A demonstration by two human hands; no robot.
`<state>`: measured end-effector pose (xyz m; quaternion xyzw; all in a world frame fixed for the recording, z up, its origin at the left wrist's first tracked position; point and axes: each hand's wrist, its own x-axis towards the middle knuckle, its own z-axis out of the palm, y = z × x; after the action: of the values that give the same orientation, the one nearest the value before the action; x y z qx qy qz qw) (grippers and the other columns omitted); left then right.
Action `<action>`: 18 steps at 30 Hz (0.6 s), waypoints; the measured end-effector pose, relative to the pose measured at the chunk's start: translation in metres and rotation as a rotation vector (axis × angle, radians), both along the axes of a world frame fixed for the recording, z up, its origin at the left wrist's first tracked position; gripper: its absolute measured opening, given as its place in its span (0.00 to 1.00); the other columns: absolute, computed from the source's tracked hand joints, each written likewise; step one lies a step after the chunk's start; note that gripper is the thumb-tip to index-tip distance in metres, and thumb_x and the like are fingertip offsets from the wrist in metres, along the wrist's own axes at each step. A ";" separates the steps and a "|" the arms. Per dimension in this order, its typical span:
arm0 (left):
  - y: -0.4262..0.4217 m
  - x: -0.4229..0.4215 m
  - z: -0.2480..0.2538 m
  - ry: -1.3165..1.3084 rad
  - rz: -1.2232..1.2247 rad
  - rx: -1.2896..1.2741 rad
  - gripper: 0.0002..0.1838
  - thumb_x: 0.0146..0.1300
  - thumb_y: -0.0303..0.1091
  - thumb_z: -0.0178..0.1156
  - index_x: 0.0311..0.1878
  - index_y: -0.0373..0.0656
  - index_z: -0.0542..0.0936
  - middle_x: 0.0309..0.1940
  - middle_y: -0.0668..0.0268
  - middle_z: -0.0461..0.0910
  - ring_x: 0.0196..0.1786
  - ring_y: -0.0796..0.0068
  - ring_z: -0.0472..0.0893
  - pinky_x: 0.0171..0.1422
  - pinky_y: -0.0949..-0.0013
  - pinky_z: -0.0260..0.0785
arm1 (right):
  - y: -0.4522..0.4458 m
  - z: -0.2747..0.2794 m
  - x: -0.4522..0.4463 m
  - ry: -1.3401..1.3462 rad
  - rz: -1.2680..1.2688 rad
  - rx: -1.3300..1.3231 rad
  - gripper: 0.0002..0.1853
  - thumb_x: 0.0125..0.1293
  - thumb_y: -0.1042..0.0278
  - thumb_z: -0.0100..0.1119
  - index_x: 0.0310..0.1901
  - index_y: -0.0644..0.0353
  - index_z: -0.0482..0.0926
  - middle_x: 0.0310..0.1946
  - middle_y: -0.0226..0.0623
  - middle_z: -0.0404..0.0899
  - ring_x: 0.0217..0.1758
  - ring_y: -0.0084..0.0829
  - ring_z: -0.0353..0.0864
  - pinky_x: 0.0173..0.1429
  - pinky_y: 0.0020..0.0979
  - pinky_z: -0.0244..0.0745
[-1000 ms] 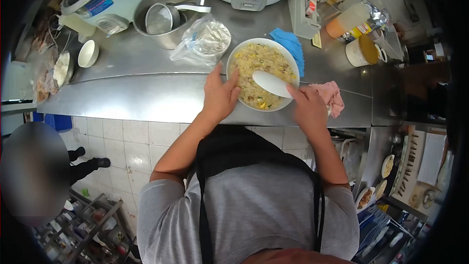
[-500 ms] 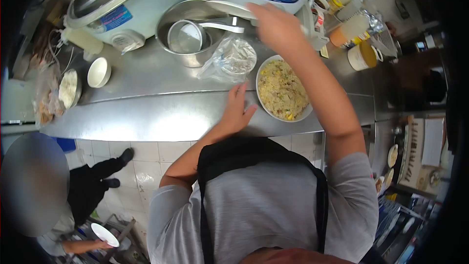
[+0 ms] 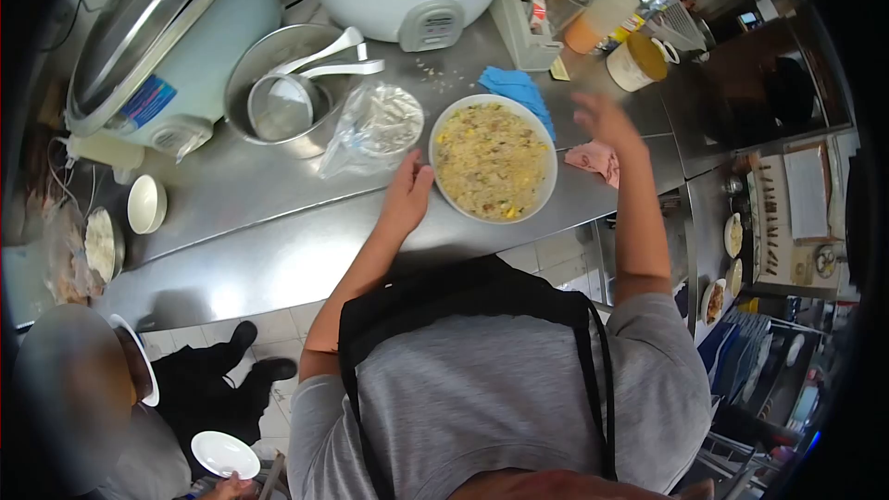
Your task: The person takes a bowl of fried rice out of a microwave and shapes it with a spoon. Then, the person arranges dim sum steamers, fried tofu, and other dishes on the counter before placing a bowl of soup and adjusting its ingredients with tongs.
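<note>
A white bowl (image 3: 550,187) full of fried rice (image 3: 491,162) sits near the counter's front edge. At its left side is my left hand (image 3: 406,194), fingers apart and nothing held. My right hand (image 3: 604,120), slightly blurred, hovers right of the bowl with its fingers spread, above a pink cloth (image 3: 595,159). Behind the bowl's right side lies a blue cloth (image 3: 521,91). A foil-like round item in a clear plastic bag (image 3: 384,125) lies to the left. The white rice paddle (image 3: 331,48) rests in the metal pot (image 3: 239,97), beside a handled strainer or cup (image 3: 281,106).
Two large rice cookers (image 3: 407,0) stand at the back. A small white bowl (image 3: 147,204) and a bowl of white food (image 3: 100,245) are on the left. Rice grains lie behind the big bowl. A co-worker (image 3: 208,398) with white plates (image 3: 225,455) stands at lower left.
My right hand has put the paddle into the pot and come back to the right of the bowl, now without it. The co-worker has come closer with plates. The camera view has shifted.
</note>
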<state>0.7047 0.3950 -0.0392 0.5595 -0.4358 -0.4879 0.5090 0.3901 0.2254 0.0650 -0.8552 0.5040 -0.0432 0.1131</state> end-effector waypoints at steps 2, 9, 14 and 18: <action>-0.018 -0.013 -0.021 -0.122 0.108 0.030 0.22 0.61 0.42 0.44 0.50 0.31 0.67 0.38 0.52 0.73 0.39 0.64 0.72 0.46 0.69 0.63 | 0.040 -0.031 -0.030 0.255 -0.113 -0.049 0.23 0.52 0.57 0.55 0.51 0.53 0.69 0.49 0.42 0.68 0.55 0.46 0.65 0.56 0.41 0.60; -0.041 -0.041 0.003 -0.267 0.222 0.122 0.17 0.62 0.37 0.41 0.41 0.34 0.73 0.33 0.55 0.76 0.36 0.66 0.74 0.43 0.69 0.63 | 0.039 -0.101 -0.092 -0.376 -0.159 -0.319 0.11 0.56 0.63 0.52 0.39 0.58 0.75 0.38 0.38 0.75 0.43 0.34 0.72 0.49 0.32 0.65; -0.029 -0.108 0.013 -0.216 0.381 0.117 0.17 0.62 0.36 0.41 0.43 0.32 0.73 0.33 0.63 0.75 0.36 0.77 0.72 0.42 0.75 0.63 | -0.026 -0.056 -0.039 -0.879 -0.203 0.404 0.14 0.52 0.59 0.56 0.35 0.60 0.77 0.30 0.38 0.78 0.34 0.30 0.77 0.38 0.29 0.69; -0.032 -0.167 0.013 -0.183 0.408 0.104 0.17 0.63 0.35 0.41 0.44 0.31 0.72 0.34 0.62 0.75 0.36 0.76 0.72 0.43 0.75 0.64 | -0.051 -0.066 0.001 -0.648 0.178 0.404 0.16 0.53 0.54 0.53 0.32 0.59 0.78 0.31 0.41 0.77 0.34 0.37 0.76 0.38 0.32 0.69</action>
<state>0.5381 0.3627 -0.0261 0.7032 -0.3323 -0.3440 0.5260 0.3909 0.1740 -0.0010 -0.7982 0.3644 -0.2008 0.4356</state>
